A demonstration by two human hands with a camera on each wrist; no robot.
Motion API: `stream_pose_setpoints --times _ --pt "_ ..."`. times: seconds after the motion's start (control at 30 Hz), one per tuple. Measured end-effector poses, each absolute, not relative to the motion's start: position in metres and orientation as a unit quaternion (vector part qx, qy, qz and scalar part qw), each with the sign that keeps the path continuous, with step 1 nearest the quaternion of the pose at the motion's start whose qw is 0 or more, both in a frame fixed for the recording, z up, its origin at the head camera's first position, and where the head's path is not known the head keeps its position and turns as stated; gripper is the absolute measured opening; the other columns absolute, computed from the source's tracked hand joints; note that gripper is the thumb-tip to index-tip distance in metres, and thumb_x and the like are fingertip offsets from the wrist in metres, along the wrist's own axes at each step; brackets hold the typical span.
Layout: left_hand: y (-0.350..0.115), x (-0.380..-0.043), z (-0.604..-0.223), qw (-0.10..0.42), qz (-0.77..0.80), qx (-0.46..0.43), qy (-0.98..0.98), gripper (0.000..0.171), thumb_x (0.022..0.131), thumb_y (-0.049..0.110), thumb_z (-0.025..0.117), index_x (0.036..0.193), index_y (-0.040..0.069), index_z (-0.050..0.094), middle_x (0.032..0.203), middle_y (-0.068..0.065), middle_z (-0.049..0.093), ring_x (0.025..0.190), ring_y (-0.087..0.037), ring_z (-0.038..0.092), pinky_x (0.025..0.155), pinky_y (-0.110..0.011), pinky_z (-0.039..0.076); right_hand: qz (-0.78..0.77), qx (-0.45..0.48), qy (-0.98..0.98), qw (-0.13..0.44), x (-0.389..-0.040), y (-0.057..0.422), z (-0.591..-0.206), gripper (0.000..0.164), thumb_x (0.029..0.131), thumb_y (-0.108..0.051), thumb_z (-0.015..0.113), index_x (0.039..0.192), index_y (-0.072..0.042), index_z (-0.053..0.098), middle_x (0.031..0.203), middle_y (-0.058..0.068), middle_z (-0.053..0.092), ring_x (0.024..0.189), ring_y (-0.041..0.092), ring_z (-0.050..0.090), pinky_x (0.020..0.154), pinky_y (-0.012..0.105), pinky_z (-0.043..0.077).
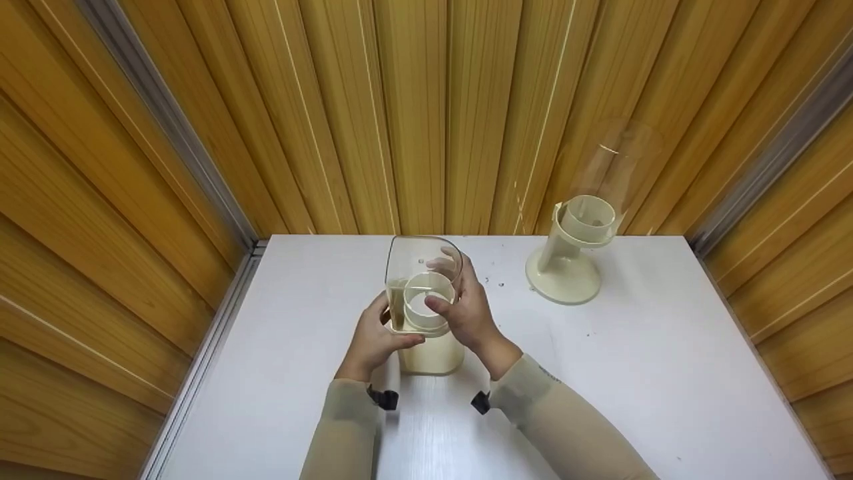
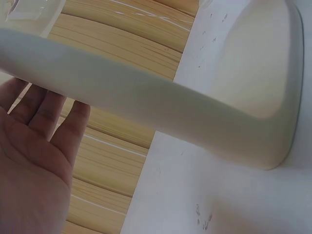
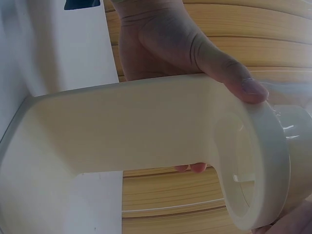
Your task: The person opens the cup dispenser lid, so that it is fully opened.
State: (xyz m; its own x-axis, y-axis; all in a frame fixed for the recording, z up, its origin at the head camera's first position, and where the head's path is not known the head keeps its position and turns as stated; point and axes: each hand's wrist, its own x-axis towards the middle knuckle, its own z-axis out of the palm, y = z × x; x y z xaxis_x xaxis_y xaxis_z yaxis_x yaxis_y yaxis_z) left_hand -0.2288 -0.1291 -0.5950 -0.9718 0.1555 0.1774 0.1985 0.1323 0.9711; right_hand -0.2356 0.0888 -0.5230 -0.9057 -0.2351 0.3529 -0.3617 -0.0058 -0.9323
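Currently, the cream stand (image 1: 433, 360) is located near the middle of the white tabletop (image 1: 286, 353), its base apparently resting flat and its upright (image 2: 136, 97) leading to a ring (image 3: 273, 165) at the top. A clear container (image 1: 413, 257) sits above the ring, with a pale cylindrical collar (image 1: 418, 300) in its lower part. Whether the container is fully seated cannot be determined.

The left hand (image 1: 380, 337) grips the stand at its upper end: thumb on the front of the ring, fingers behind the upright. The right hand (image 1: 476, 313) holds the clear container, fingers curled round its right side and thumb across the front near the collar.

Handling: both parts appear to be rigid plastic and are judged light. The clear wall is likely slippery and could scratch or crack; hold it low, around the collar, without squeezing the upper rim. Take the stand by the upright, just below the ring. The assembly is probably top-heavy.

A second stand (image 1: 566, 283) bearing a second container (image 1: 616, 153) is at the right rear, well apart from both hands.
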Motion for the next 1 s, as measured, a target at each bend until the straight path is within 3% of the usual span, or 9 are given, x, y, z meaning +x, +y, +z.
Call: stream_pose_setpoints --times 0.2,0.33,0.5,0.67,0.83,1.0 --pt "-0.1292 -0.2281 -0.5957 0.016 -0.654 -0.113 -0.748 0.109 0.067 0.031 0.111 0.162 0.015 0.060 0.162 -0.008 0.065 0.156 -0.037 0.056 0.137 -0.064 0.039 0.695 0.215 -0.685 0.040 -0.2349 0.0867 -0.5237 0.122 0.084 -0.077 0.087 0.172 -0.010 0.034 0.160 0.031 0.057 0.152 0.054 0.055 0.123 0.038 0.054" --pt "-0.1280 -0.2282 -0.5961 0.013 -0.651 -0.108 -0.751 0.109 0.067 0.032 0.111 0.162 0.017 0.060 0.162 -0.007 0.066 0.156 -0.036 0.057 0.137 -0.065 0.037 0.700 0.209 -0.681 0.046 -0.2345 0.0858 -0.5251 0.123 0.085 -0.076 0.087 0.172 -0.008 0.033 0.159 0.025 0.059 0.150 0.046 0.059 0.119 0.029 0.054" --pt "-0.1273 -0.2279 -0.5963 0.011 -0.647 -0.108 -0.754 0.104 0.069 0.037 0.110 0.159 0.019 0.062 0.159 -0.004 0.068 0.154 -0.035 0.059 0.137 -0.069 0.036 0.701 0.213 -0.679 0.052 -0.2345 0.0852 -0.5256 0.123 0.086 -0.074 0.087 0.172 -0.006 0.031 0.161 0.025 0.056 0.149 0.035 0.060 0.119 0.029 0.054" --pt "-0.1261 -0.2281 -0.5954 0.006 -0.649 -0.109 -0.753 0.103 0.070 0.043 0.110 0.159 0.022 0.062 0.158 0.000 0.069 0.153 -0.033 0.060 0.136 -0.070 0.036 0.710 0.219 -0.668 0.050 -0.2339 0.0857 -0.5252 0.120 0.088 -0.069 0.087 0.173 -0.008 0.030 0.163 0.026 0.054 0.152 0.045 0.056 0.120 0.029 0.053" --pt "-0.1267 -0.2292 -0.5954 0.006 -0.649 -0.119 -0.752 0.104 0.070 0.046 0.109 0.159 0.019 0.062 0.158 -0.002 0.070 0.151 -0.032 0.062 0.136 -0.068 0.038 0.713 0.222 -0.662 0.055 -0.2332 0.0853 -0.5255 0.122 0.087 -0.071 0.087 0.173 -0.006 0.029 0.163 0.028 0.054 0.149 0.041 0.058 0.119 0.027 0.053" --pt "-0.1262 -0.2293 -0.5955 0.006 -0.648 -0.117 -0.753 0.103 0.070 0.039 0.110 0.158 0.018 0.062 0.156 -0.004 0.071 0.150 -0.033 0.064 0.136 -0.067 0.037 0.709 0.223 -0.665 0.069 -0.2315 0.0850 -0.5254 0.126 0.087 -0.076 0.085 0.173 -0.004 0.028 0.161 0.026 0.054 0.150 0.043 0.058 0.121 0.030 0.053"
